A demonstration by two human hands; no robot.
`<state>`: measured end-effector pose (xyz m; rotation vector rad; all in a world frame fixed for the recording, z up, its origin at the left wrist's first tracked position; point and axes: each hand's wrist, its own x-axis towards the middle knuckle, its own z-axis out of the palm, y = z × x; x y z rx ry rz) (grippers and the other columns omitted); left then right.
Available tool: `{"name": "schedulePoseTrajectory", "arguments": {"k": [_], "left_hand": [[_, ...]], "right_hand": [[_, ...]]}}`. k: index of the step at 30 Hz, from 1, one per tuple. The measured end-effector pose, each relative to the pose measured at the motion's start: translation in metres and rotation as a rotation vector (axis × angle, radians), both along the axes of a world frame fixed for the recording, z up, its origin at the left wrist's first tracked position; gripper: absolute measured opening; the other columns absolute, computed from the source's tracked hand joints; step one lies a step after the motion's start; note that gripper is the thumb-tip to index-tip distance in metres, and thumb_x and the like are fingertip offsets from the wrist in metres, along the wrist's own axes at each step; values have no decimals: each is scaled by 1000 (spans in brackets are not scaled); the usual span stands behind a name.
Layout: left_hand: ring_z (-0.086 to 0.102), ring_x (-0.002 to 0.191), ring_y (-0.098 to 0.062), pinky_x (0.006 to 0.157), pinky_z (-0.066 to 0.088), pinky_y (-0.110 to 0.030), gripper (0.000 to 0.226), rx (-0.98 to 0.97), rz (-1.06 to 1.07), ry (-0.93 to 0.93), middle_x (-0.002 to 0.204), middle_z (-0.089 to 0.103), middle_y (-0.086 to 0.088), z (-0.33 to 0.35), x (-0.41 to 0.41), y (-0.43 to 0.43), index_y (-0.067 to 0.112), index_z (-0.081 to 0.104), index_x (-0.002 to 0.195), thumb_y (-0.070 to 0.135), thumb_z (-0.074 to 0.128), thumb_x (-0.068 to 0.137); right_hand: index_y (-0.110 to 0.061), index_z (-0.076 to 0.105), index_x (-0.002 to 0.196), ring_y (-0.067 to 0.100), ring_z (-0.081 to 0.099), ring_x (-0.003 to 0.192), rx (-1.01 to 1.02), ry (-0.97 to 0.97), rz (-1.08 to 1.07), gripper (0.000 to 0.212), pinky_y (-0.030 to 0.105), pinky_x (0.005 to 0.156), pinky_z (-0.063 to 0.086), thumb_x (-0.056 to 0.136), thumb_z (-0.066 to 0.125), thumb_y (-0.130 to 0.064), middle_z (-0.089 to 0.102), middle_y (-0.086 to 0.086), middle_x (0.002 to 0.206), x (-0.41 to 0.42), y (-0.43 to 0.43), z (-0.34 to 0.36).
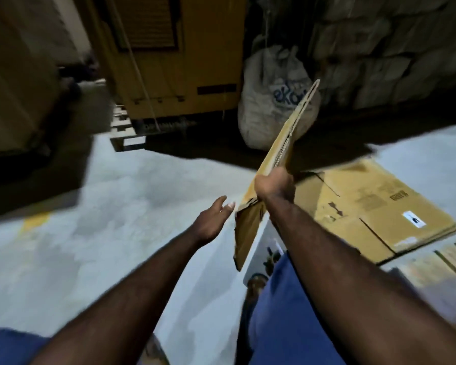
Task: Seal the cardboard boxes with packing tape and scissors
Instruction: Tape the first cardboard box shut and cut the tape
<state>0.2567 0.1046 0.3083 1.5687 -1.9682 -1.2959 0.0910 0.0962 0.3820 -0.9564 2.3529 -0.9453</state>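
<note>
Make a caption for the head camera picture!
Right hand grips a flattened cardboard box; open left hand reaches toward it.

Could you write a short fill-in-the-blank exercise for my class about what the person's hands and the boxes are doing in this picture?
1. The right hand grips a flattened box made of ____.
2. The left hand, fingers straight, holds ____.
3. More flat boxes lie stacked on the ____.
4. Behind the lifted box stands a white sack with ____ lettering.

Missing words: cardboard; nothing; floor; blue.
</note>
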Motion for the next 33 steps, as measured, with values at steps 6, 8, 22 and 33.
{"name": "schedulePoseTrajectory", "arguments": {"k": [6, 8, 22, 33], "left_hand": [[40, 133, -9, 112, 30, -31, 65, 168, 191, 206, 150, 41, 14, 10, 78, 46, 39, 39, 147, 75, 25, 96], [40, 125, -6, 98, 35, -19, 49, 229, 228, 267, 143, 43, 11, 18, 92, 59, 36, 39, 147, 55, 20, 106], [62, 92, -12, 79, 49, -36, 55, 322, 559, 494, 108, 63, 7, 16, 128, 69, 28, 51, 123, 70, 53, 88], [65, 89, -16, 74, 51, -34, 46, 271, 826, 636, 108, 67, 1, -20, 110, 70, 22, 52, 131, 46, 65, 93]], "right_hand": [[-6, 70, 93, 31, 68, 80, -47, -32, 186, 23, 31, 64, 51, 85, 66, -27, 73, 10, 92, 79, 37, -15], [-6, 68, 85, 30, 68, 75, -47, -20, 236, 22, 29, 61, 51, 83, 67, -28, 72, 8, 84, 100, 43, -20], [-11, 70, 101, 36, 68, 101, 138, 271, 639, 23, 30, 70, 46, 88, 58, -26, 72, 12, 105, 201, 85, -46], [-17, 49, 95, 22, 64, 78, 167, -407, 736, 22, 24, 56, 44, 87, 57, -37, 64, 4, 88, 185, 91, -74]]}}
